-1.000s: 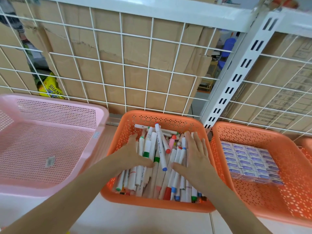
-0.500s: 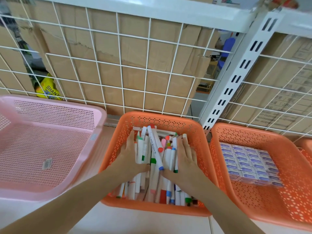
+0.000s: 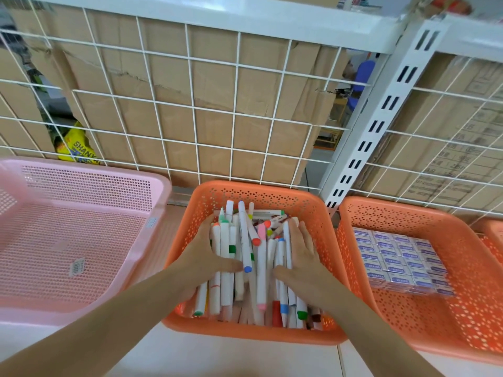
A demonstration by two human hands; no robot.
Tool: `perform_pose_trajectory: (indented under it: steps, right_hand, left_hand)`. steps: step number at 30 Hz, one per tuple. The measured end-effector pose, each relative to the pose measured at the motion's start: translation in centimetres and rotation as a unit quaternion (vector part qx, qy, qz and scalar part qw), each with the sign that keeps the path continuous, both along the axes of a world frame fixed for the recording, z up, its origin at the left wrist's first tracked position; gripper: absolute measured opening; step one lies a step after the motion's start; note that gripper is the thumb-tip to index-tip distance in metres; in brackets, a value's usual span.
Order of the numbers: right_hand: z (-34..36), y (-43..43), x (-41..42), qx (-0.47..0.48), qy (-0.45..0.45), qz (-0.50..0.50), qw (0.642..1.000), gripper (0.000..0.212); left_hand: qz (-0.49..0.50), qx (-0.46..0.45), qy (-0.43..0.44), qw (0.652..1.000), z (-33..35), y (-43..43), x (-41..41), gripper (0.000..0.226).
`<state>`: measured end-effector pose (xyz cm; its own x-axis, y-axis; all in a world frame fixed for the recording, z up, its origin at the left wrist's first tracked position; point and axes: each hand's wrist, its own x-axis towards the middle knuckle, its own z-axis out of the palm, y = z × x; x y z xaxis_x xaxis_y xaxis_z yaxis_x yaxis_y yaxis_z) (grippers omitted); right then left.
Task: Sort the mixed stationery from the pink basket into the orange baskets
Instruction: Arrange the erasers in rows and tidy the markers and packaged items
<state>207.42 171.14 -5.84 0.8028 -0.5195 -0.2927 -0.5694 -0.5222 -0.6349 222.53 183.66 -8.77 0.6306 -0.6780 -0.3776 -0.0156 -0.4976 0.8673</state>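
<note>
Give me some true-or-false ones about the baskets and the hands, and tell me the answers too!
1. The pink basket has no stationery in it. True.
2. The left hand and the right hand both rest on the marker pens in the middle orange basket. True.
3. The right orange basket holds scissors. False: it holds small boxes packed in neat rows.
4. The left hand is lifting one pen high out of the basket. False: it lies on the pile and lifts nothing.
5. A brick wall stands behind the baskets. False: it is a white wire grid with cardboard behind it.
</note>
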Motion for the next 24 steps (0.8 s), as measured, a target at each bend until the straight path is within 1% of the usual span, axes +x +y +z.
perform_pose_trajectory:
  steps: [2,3,5,8,10,11,13,14,15,16,17,19,20,22,23,24]
  right_hand:
    - [0.1,0.3,0.4,-0.008,0.008,0.021,1.0,0.091]
    - [0.1,0.5,0.6,-0.02,0.015,0.034,0.999,0.091]
    - [-0.1,1.0,0.8,-0.038,0.038,0.048,0.997,0.089]
    - [-0.2,1.1,0.2,-0.071,0.069,0.039,0.994,0.084]
    - [-0.2,0.9,-0.5,-0.098,0.084,0.04,0.991,0.08]
    - [-0.2,0.8,-0.7,-0.11,0.09,0.041,0.989,0.079]
    - [-0.1,0.8,-1.1,-0.128,0.084,0.038,0.987,0.077]
    - [-0.1,0.9,-1.1,-0.139,0.076,0.036,0.987,0.076]
    - [-0.1,0.9,-1.1,-0.156,0.067,0.037,0.985,0.075]
    - [-0.2,0.9,-1.1,-0.179,0.063,0.046,0.981,0.074]
    - [-0.5,0.8,-1.0,-0.207,0.066,0.062,0.974,0.071]
    - [-1.1,0.7,-0.9,-0.252,0.079,0.095,0.96,0.075]
    - [-1.3,0.7,-0.9,-0.261,0.089,0.109,0.955,0.08]
    - [-1.5,0.6,-1.1,-0.258,0.095,0.125,0.953,0.087]
    - [-1.3,0.4,-1.2,-0.25,0.089,0.124,0.956,0.086]
    - [-0.9,0.2,-1.1,-0.238,0.072,0.112,0.962,0.08]
  left_hand:
    - [0.015,-0.017,0.023,0.999,0.1,-0.3,-0.2,0.11]
    - [0.015,-0.015,0.017,1.0,0.1,-0.5,-0.2,0.109]
    - [0.0,0.011,-0.032,0.999,0.4,-0.8,-0.6,0.11]
    - [-0.038,0.044,-0.105,0.993,1.0,-0.7,-1.3,0.109]
    - [-0.067,0.075,-0.144,0.984,1.5,-0.3,-1.8,0.106]
    - [-0.068,0.081,-0.151,0.983,1.8,-0.1,-1.9,0.103]
    - [-0.059,0.055,-0.157,0.984,2.3,-0.2,-1.9,0.092]
    - [-0.059,0.036,-0.175,0.982,2.4,-0.4,-1.9,0.085]
    - [-0.072,0.027,-0.213,0.974,2.3,-0.6,-1.8,0.077]
    - [-0.099,0.036,-0.267,0.958,2.1,-0.8,-1.8,0.071]
    - [-0.129,0.055,-0.325,0.935,1.7,-1.0,-1.7,0.073]
    - [-0.188,0.098,-0.414,0.885,0.9,-1.3,-1.8,0.091]
    - [-0.211,0.117,-0.435,0.868,0.4,-1.3,-1.9,0.101]
    - [-0.236,0.139,-0.441,0.855,-0.2,-1.3,-2.0,0.112]
    - [-0.248,0.142,-0.437,0.853,-0.2,-1.0,-2.1,0.113]
    - [-0.257,0.142,-0.431,0.853,-0.2,-0.8,-2.3,0.113]
